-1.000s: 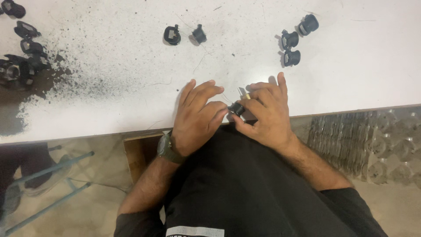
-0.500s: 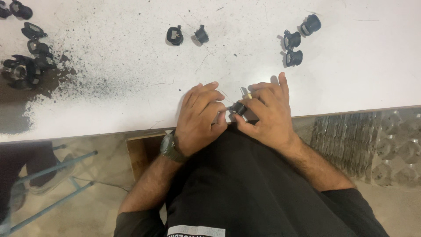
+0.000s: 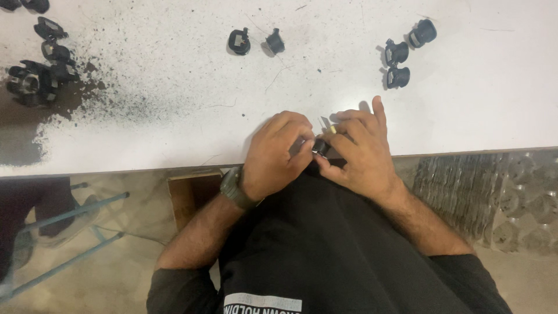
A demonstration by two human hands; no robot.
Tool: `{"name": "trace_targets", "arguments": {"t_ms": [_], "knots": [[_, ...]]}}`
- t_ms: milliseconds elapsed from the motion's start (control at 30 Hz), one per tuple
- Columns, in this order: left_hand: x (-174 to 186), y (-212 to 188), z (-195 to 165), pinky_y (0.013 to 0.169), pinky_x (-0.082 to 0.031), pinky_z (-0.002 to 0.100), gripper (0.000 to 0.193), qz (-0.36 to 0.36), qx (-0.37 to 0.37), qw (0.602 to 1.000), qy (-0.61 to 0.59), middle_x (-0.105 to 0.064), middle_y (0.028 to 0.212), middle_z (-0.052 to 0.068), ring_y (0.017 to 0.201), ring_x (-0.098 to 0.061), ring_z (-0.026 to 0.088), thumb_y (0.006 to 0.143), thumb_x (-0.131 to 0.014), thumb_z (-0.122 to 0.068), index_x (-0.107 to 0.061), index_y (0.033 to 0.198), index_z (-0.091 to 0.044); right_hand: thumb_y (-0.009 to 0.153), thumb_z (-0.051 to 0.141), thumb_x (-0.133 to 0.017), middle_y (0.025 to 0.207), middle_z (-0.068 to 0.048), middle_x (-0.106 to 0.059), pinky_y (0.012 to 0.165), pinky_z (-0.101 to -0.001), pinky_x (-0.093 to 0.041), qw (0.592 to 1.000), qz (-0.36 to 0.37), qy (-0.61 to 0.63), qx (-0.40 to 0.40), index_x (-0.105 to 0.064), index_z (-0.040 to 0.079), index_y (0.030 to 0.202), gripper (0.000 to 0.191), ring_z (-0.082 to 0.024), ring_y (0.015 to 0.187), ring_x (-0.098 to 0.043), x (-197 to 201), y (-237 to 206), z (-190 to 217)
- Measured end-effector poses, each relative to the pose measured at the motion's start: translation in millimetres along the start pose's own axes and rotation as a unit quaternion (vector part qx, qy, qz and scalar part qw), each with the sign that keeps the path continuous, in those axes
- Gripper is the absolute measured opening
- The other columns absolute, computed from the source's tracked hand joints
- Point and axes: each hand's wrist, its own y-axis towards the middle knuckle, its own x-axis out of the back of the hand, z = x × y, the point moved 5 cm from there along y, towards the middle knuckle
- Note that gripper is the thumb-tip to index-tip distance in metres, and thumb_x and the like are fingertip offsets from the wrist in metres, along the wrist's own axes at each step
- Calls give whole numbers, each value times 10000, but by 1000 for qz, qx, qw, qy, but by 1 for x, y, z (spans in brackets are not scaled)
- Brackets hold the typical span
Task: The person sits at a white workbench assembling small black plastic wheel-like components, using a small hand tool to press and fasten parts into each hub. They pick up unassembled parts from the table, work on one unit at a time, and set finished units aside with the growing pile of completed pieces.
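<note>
We held a small black part point(image 3: 321, 146) at the bench point(image 3: 174, 128) edge, the fingers of both the left hand point(image 3: 278, 156) and the right hand point(image 3: 359, 156) closed around it. The thin blade point(image 3: 324, 123) just above our fingers could slip and cut them, we judged.

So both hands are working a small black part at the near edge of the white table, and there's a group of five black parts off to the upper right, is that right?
Not quite: the head view shows three black parts in that upper-right group, not five. The rest holds: left hand and right hand hold a small black part at the white table near edge.
</note>
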Motion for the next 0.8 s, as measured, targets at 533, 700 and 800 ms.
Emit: {"name": "trace_targets", "arguments": {"t_ms": [533,700,800], "knots": [[-11,-15,11,581,-504,366,126,43,119,987,-96,-646,773,67,668,-644,230,845,-712,-55,-591,876,-57,880,-39,-756,997,-68,-672,1262,-605,-354,984,-130,123,15,-626,59,1149,315,-317,1161,-712,-2,-32,15],[-12,-16,13,623,-517,367,122,15,117,985,-127,-676,819,82,727,-658,242,833,-703,-48,-591,881,-47,829,-47,-754,1003,-118,-692,1208,-585,-417,985,-128,118,-21,-632,38,1075,288,-312,1112,-710,-16,-38,10],[-14,-17,15,630,-515,370,121,19,117,983,-137,-679,815,80,726,-655,241,828,-702,-53,-594,881,-46,824,-60,-752,985,-111,-695,1213,-586,-415,986,-128,103,-18,-635,39,1076,295,-309,1117,-711,-15,-35,11]]}}
